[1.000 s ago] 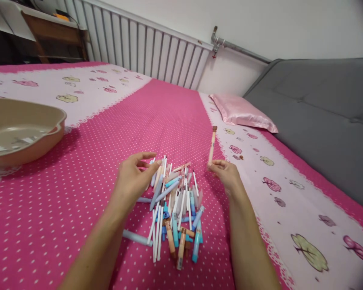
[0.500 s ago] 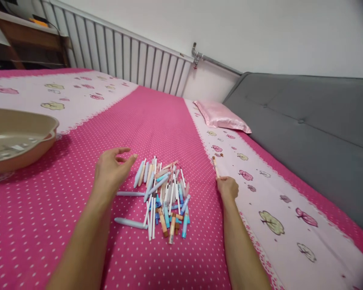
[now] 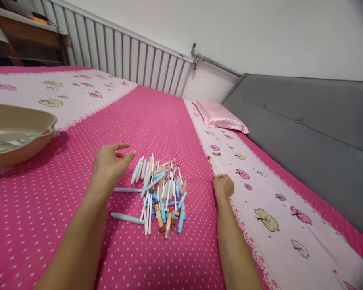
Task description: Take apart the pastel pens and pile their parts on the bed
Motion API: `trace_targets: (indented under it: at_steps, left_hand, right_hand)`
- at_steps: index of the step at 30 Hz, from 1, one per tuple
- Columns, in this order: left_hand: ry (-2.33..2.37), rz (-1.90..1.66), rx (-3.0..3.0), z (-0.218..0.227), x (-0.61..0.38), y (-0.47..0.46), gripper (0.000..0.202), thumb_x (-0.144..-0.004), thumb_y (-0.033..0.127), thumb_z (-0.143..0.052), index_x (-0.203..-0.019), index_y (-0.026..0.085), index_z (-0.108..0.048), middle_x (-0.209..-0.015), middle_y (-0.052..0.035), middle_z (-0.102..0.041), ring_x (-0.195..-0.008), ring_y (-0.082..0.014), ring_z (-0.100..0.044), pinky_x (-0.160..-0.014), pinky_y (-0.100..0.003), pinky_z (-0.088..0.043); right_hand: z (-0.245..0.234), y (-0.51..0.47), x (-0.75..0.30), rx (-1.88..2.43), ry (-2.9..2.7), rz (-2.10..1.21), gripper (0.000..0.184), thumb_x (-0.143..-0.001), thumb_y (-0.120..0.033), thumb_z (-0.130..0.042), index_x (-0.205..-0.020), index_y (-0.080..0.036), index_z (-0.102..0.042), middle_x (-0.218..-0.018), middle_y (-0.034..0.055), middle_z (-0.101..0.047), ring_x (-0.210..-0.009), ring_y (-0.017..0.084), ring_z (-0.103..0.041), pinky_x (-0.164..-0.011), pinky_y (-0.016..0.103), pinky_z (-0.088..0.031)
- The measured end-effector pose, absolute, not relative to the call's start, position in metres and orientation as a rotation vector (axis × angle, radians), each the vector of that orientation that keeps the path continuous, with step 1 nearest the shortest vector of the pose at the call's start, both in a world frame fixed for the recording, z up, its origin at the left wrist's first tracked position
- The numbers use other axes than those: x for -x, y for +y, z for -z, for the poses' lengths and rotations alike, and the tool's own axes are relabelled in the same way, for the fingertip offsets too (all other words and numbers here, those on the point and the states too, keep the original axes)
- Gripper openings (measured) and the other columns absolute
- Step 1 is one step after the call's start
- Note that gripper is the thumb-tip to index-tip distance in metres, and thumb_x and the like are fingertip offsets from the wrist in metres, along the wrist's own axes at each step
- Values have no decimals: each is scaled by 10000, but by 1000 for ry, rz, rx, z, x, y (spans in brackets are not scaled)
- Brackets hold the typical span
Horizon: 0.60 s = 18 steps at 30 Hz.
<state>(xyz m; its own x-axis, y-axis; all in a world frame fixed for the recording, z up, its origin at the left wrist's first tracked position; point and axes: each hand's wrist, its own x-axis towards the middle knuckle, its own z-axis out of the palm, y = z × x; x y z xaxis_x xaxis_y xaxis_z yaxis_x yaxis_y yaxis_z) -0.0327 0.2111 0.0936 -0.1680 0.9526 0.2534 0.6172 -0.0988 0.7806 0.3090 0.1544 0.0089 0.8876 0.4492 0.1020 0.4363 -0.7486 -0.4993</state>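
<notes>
Between my hands a loose pile of pens and pen parts (image 3: 166, 183) lies on the pink dotted bedspread (image 3: 157, 121). It mixes pale blue and peach barrels, thin white refills, and blue and brown caps. My left hand (image 3: 110, 163) hovers at the pile's left, thumb and fingers apart, holding nothing. Below it lie two pale blue barrels (image 3: 127, 218), pointing left. To the right of the pile, my right hand (image 3: 224, 186) is closed around the lower end of a peach pen with a brown tip (image 3: 212, 164). A small brown piece (image 3: 219, 154) is just beyond it.
At the left stands a beige and orange basin (image 3: 21, 121) with some white pieces inside. A pink satin pillow (image 3: 219, 114) rests by the grey padded headboard (image 3: 305, 117). A white radiator (image 3: 124, 52) and pipe run along the wall; a wooden table (image 3: 30, 36) is at the far left.
The view has shifted slightly, so everything sits a little further left and the pile a little higher. The pen in my right hand leans more to the left. My left hand stays open.
</notes>
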Motion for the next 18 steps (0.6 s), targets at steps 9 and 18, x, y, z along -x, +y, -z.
trace_targets:
  at_steps: [9, 18]
  left_hand:
    - [1802, -1144, -1751, -94, 29, 213, 512, -668, 527, -598, -1068, 212, -656, -822, -56, -678, -699, -194, -645, -665, -310, -496]
    - [1788, -1155, -1755, -99, 27, 209, 512, -666, 518, -601, -1058, 195, -662, -810, -62, -672, -744, -208, -641, -683, -322, -497]
  right_hand:
    - [-3, 157, -306, 2513, -571, 52, 257, -808, -277, -497, -1001, -227, -659, -1004, 138, -676, -933, 305, -637, -753, 391, -476]
    - [3, 156, -307, 2493, -589, 46, 247, -794, -270, -514, -998, -207, -639, -1006, 150, -657, -910, 313, -629, -713, 392, -466]
